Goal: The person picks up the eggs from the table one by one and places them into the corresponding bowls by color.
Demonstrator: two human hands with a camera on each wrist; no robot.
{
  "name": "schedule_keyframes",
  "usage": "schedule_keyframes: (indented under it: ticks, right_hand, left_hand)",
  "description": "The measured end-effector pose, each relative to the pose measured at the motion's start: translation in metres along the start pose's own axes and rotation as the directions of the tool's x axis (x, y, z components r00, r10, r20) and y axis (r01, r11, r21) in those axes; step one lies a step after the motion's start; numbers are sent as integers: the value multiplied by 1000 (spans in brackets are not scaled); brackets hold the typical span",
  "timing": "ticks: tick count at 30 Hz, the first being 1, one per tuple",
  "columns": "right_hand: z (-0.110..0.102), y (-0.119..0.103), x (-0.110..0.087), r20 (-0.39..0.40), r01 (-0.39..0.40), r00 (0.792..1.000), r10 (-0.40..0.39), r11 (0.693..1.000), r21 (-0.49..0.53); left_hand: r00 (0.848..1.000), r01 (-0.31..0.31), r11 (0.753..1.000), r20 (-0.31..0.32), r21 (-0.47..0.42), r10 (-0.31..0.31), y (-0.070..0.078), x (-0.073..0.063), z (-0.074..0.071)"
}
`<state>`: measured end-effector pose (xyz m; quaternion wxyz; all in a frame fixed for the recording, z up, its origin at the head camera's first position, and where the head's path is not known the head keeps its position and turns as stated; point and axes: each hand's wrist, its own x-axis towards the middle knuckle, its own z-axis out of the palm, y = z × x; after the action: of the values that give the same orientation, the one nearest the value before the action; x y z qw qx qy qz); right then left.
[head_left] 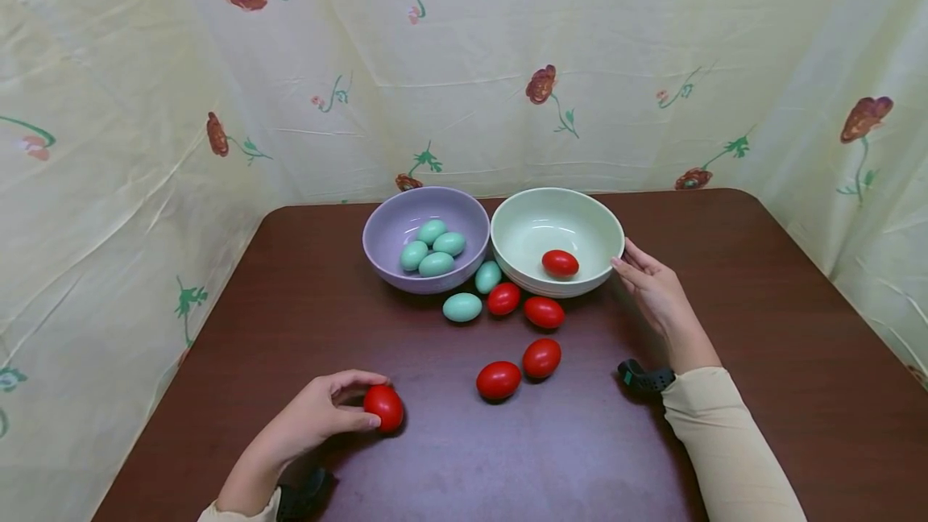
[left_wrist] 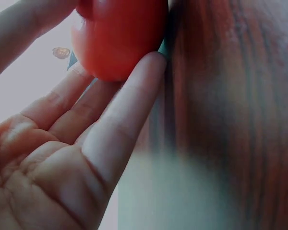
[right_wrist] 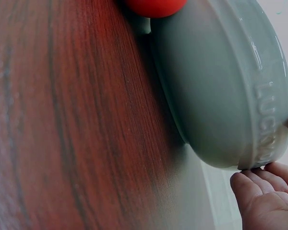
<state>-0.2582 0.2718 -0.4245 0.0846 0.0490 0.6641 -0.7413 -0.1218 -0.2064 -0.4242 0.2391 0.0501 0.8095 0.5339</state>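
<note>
In green bowl (head_left: pixel 536 220): one red egg (head_left: pixel 561 263), low on the near side. In purple bowl (head_left: pixel 464 220), directly left of green bowl: four mint eggs (head_left: pixel 437 264), bunched together at the bottom. Rims near or touching, can't tell which.

Held egg (head_left: pixel 384 408): in the fingers, well out in front of green bowl and to its left. Solid bright red, smooth, glossy, fat oval. On the surface or just above, can't tell.

Left hand (head_left: pixel 319 413): partly closed, pinching held egg between thumb and fingers. Right hand (head_left: pixel 656 292): at right side of green bowl, half open, gripping its edge with thumb at rim and fingertips on outer wall.

Loose red eggs (head_left: pixel 544 312): four, two just in front of green bowl, two farther out in front. Loose mint eggs (head_left: pixel 462 308): two, off the front-left of green bowl.

Both bowls round, deep, shiny, ceramic-looking. Raised letters (right_wrist: pixel 265 124) on outer wall of green bowl, starting "LUC", rest hard to read. Under green bowl: dark red-brown table (head_left: pixel 435 466), streaky wood grain, slight sheen, rounded corners. Behind green bowl: creased cream cloth (head_left: pixel 464 55), printed with rust-red flowers and green stems.
</note>
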Motion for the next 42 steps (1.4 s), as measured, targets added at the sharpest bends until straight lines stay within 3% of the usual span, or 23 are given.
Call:
schedule_keyframes:
  ticks: [8, 16, 23, 32, 42]
  right_hand:
    - [0, 0, 1, 5, 13, 1000, -13, 999, 50]
    - [-1, 2, 1, 11, 25, 1000, -26, 997, 70]
    - [1, 0, 2, 15, 27, 999, -29, 997, 65]
    - [0, 0, 1, 14, 25, 1000, -26, 996, 81]
    - [1, 0, 1, 19, 24, 999, -26, 995, 94]
  left_hand:
    - [1000, 4, 1000, -6, -10, -4, -1, 1, 0]
    - [998, 16, 998, -54, -58, -19, -5, 4, -2]
    - [997, 8, 998, -80, -56, -12, 3, 11, -4]
    - [995, -70, 994, -73, -86, 63, 34, 35, -1]
    - [977, -167, 984, -141, -63, 157, 92, 70, 6]
